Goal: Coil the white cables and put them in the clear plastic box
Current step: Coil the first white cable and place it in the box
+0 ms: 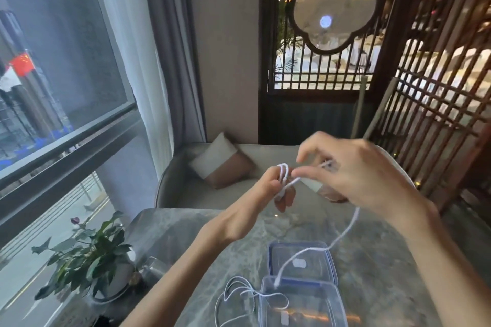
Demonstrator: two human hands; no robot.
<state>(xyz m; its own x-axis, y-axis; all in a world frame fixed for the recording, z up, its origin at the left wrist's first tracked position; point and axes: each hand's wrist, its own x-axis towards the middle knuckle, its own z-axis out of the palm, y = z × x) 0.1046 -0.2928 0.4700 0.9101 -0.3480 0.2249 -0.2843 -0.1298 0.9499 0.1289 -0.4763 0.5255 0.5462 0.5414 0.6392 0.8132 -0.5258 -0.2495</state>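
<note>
1. Left hand (255, 194): raised above the surface (372, 260), back of the hand toward me. The fingers (284, 200) are curled. Several turns of the white cable (342, 233) are wound around them and form a small coil at the fingertips. This hand grips the coil.

2. Right hand (366, 175): raised just beside the left hand, slightly farther from me. Thumb and forefinger close on the strand where it leaves the coil, while the other fingers are spread loosely. The hand is blurred, so I cannot state the exact contact point.

3. White cable, free length: it passes under the right hand and hangs down in a slack curve. It crosses over the lid (329, 260), and its lower end reaches the far rim of the clear plastic box (305, 282).

4. Clear plastic box: it stands open on the surface, nearest to me, at the bottom edge of the view. The lid, clear with a blue rim, lies flat just behind it and touches it.

5. Second white cable (224, 296): it lies uncoiled in loose loops on the surface to the left of the box, with one strand running over the box's left wall.

6. Surroundings: a potted plant (87, 255) stands at the left, by the window (66, 61). A sofa (186, 188) with a cushion (223, 164) stands beyond the surface.
</note>
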